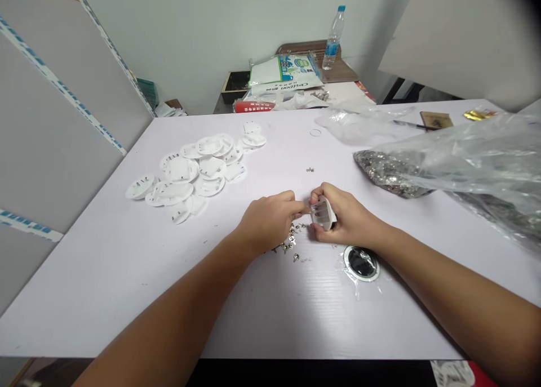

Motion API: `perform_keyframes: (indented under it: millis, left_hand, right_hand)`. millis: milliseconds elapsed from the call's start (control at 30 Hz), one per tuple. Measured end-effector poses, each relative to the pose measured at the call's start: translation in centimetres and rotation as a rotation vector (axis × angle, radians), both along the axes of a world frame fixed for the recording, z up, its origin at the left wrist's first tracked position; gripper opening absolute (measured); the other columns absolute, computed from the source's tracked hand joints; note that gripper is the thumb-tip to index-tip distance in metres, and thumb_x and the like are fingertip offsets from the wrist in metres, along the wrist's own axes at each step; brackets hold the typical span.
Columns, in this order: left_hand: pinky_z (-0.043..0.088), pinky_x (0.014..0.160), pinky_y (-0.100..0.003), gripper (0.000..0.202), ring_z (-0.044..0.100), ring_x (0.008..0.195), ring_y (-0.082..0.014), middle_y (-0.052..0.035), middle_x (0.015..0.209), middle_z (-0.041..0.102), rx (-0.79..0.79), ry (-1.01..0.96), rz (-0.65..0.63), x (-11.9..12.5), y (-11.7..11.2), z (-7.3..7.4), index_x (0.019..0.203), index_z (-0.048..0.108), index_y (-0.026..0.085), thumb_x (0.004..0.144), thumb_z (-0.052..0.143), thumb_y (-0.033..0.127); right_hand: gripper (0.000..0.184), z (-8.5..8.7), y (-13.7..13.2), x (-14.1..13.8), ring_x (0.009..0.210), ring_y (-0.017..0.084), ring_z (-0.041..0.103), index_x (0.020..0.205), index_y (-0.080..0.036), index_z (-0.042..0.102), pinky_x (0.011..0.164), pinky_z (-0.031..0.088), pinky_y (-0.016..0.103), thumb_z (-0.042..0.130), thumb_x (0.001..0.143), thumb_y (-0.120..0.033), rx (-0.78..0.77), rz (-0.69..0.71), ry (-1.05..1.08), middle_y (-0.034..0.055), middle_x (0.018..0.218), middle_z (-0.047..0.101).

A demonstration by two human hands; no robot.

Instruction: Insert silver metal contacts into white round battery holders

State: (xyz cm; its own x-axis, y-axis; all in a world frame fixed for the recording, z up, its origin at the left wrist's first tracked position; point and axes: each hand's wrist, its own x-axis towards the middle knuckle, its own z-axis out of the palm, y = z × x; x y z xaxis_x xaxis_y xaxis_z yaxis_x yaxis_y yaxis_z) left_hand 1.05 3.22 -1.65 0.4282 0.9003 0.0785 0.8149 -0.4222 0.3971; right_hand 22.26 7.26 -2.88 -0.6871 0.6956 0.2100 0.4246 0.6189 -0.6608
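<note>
Right hand (pixel 344 215) has the white plastic housing (pixel 323 214) clamped, left hand's (pixel 270 221) fingers right at its edge, can't tell if they're gripping anything. If the right slips, imo it could scatter the small metal fittings (pixel 291 239) just below.

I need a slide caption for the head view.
Right hand holds a white part, left hand at its edge, small metal pieces nearby.

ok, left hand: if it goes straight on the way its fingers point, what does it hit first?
The white part gripped in the right hand. The left hand's fingertips look right at its edge; they may already touch, depth is unclear.
</note>
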Motion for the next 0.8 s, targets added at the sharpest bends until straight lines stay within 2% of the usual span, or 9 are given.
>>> perform_keyframes:
  millis: [133,333,600,700,800]
  left_hand:
    - [0.028,0.053,-0.025,0.033,0.043,0.061,-0.0091,0.0021,0.078,0.05,0.001,-0.034,0.033,0.03,0.04,-0.11,0.102,0.07,0.031,0.091,0.041,0.018]
    - [0.027,0.053,-0.025,0.033,0.042,0.06,-0.0098,0.0012,0.076,0.049,-0.005,-0.059,0.039,0.07,0.02,-0.17,0.098,0.07,0.029,0.091,0.04,0.017]
    - [0.021,0.049,-0.026,0.02,0.03,0.053,-0.0092,0.0011,0.069,0.045,0.021,0.0,0.022,0.87,0.44,0.27,0.074,0.06,0.02,0.08,0.044,0.009]
    - [0.02,0.049,-0.026,0.02,0.03,0.053,-0.0094,0.0012,0.068,0.045,0.033,0.012,0.016,0.88,0.41,0.27,0.074,0.061,0.02,0.081,0.045,0.009]
    - [0.022,0.05,-0.026,0.026,0.033,0.053,-0.0094,0.0014,0.07,0.047,0.046,0.006,0.008,0.36,0.17,0.24,0.083,0.068,0.024,0.086,0.045,0.014]
  right_hand:
    - [0.039,-0.05,0.0,-0.09,0.072,0.015,0.054,0.1,-0.022,0.042,0.065,0.045,0.03,0.067,0.07,-0.023,0.013,-0.004,0.003,0.0036,0.099,0.056]
    - [0.037,0.02,-0.03,-0.21,0.081,0.019,0.058,0.101,-0.022,0.042,0.069,0.046,0.032,0.066,0.072,-0.024,0.013,0.006,0.004,0.0046,0.101,0.056]
    - [0.036,0.24,-0.04,-0.3,0.08,0.019,0.058,0.1,-0.022,0.042,0.068,0.046,0.031,0.066,0.073,-0.024,-0.006,0.006,-0.006,0.0042,0.1,0.055]
    - [0.036,0.3,-0.06,-0.28,0.079,0.018,0.057,0.1,-0.021,0.044,0.068,0.045,0.031,0.067,0.073,-0.024,-0.018,0.002,-0.008,0.0035,0.098,0.055]
    - [0.037,0.31,-0.09,-0.19,0.074,0.016,0.056,0.1,-0.021,0.046,0.066,0.044,0.031,0.069,0.071,-0.024,-0.036,-0.012,0.027,0.0026,0.095,0.057]
